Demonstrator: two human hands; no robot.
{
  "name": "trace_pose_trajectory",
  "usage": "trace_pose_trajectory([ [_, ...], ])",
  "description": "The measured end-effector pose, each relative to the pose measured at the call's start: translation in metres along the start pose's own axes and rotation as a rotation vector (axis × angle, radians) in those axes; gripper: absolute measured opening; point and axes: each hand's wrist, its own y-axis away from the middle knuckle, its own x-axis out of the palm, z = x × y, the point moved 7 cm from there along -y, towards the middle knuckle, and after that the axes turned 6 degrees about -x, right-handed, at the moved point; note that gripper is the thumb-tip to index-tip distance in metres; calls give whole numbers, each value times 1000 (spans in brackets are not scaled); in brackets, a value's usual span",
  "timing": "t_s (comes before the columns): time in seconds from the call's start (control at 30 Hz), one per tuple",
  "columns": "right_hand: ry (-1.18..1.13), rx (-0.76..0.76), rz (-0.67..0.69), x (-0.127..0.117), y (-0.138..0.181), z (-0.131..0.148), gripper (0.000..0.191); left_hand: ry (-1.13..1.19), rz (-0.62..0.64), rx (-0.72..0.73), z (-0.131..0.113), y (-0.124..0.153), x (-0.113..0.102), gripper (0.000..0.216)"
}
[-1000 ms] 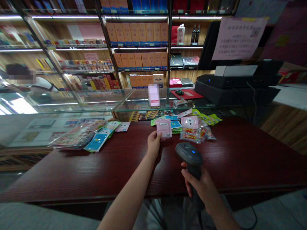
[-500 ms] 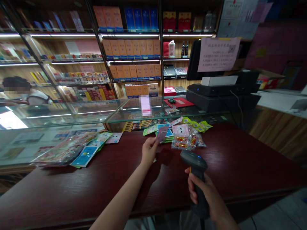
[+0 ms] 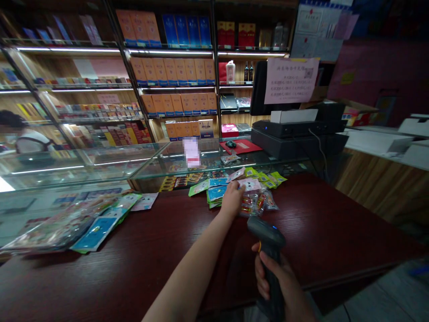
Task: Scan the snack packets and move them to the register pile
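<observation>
My right hand (image 3: 273, 277) is wrapped around the handle of a dark barcode scanner (image 3: 268, 235), with a finger at its orange trigger and a blue light lit on top. Ahead of it, my left hand (image 3: 233, 199) reaches into a pile of small snack packets, fingers closed at the edge of a pink packet (image 3: 250, 184); the fingertips are partly hidden. Blue packets (image 3: 216, 192) lie left of that hand. Clear packs with red and yellow wrappers (image 3: 250, 203) lie just right of it, with yellow-green packets (image 3: 273, 180) behind.
On the counter's left lie a large clear bag (image 3: 63, 223), blue and green packets (image 3: 95, 233) and a pale packet (image 3: 145, 202). Behind stand a glass display case (image 3: 157, 165), a monitor (image 3: 259, 87) and a black cash drawer (image 3: 298, 145). A person (image 3: 31, 138) is at far left.
My left hand, which held up a pinkish packet, has moved right and down onto the pile. The scanner stays in my right hand. The view has turned slightly right.
</observation>
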Motion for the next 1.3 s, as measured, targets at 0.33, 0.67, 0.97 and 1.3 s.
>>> trace_pose_trajectory([
  [0.33,-5,-7,32,-1,2,0,31,-2,15,64,2,22,7,34],
  [0.67,93,10,-21,3,8,2,35,54,28,53,20,44,-11,35],
  [0.97,235,100,11,28,15,-21,47,-32,3,-102,107,92,-62,37],
  [1.3,424,223,182,68,14,-58,53,-336,62,-828,265,137,-100,39],
])
